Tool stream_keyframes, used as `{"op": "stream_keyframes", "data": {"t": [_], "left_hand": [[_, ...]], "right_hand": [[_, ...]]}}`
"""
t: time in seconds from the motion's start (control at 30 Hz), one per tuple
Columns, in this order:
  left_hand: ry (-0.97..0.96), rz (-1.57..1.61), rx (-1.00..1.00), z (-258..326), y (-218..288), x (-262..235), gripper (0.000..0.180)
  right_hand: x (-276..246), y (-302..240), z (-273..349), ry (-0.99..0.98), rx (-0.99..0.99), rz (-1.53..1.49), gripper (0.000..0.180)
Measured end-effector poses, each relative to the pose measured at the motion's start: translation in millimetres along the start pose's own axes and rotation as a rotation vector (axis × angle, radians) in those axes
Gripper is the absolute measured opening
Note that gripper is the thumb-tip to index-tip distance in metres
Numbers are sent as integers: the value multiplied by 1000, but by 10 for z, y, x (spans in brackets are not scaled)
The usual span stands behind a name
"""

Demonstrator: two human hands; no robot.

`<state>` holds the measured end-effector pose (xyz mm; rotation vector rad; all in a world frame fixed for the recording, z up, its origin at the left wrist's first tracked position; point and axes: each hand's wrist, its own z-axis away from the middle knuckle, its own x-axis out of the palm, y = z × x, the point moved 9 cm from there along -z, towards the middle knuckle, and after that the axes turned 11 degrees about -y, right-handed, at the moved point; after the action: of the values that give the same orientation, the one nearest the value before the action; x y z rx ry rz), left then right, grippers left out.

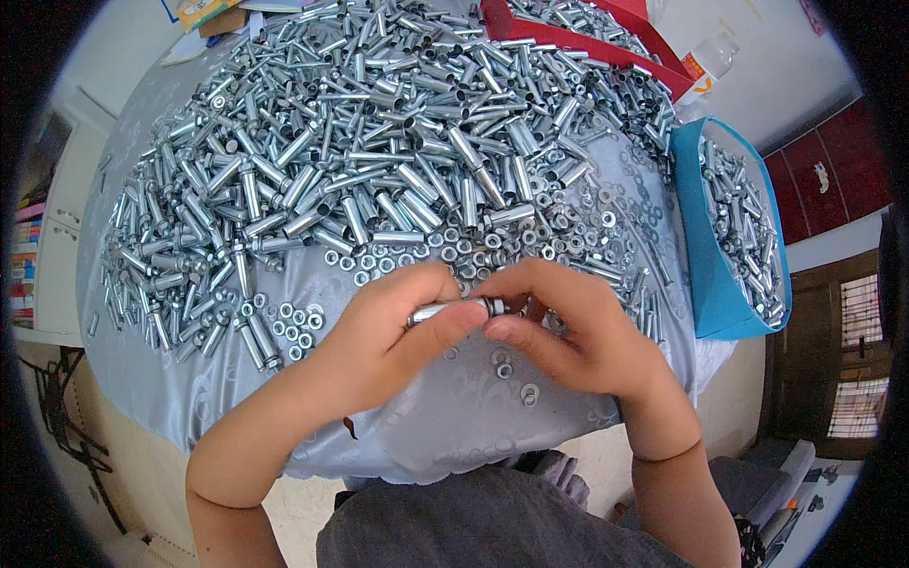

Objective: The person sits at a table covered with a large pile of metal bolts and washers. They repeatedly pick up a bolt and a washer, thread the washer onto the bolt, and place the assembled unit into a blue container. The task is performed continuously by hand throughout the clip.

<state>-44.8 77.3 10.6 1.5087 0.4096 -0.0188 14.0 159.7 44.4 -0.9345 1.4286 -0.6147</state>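
My left hand [402, 327] is closed around a shiny expansion bolt [431, 310], a metal sleeve lying nearly level with its thumb along the side. At the bolt's right end, the fingertips of my right hand [578, 327] pinch near a nut and washer [495, 306]; the fingers partly hide that end. Just beyond both hands lie loose nuts and washers [450, 252]. A huge heap of metal sleeves and bolts [379, 142] covers the far part of the table.
The round table wears a silvery cloth [407, 426]. A blue bin [724, 303] full of bolts stands at the right edge. Behind it are a red tray [530, 30] with more metal parts and a plastic bottle [710, 62]. A few washers [529, 394] lie near the front.
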Motion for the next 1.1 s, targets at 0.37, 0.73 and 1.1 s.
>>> {"op": "stream_keyframes", "data": {"t": [0.37,0.73,1.1], "left_hand": [[-43,-168,104,3,119,27,25],[-51,-322,185,9,229,87,23],[94,-847,493,73,409,161,24]], "right_hand": [[95,110,22,-157,113,-239,20],[114,114,11,-92,62,-287,22],[323,342,113,-186,436,-673,37]]}}
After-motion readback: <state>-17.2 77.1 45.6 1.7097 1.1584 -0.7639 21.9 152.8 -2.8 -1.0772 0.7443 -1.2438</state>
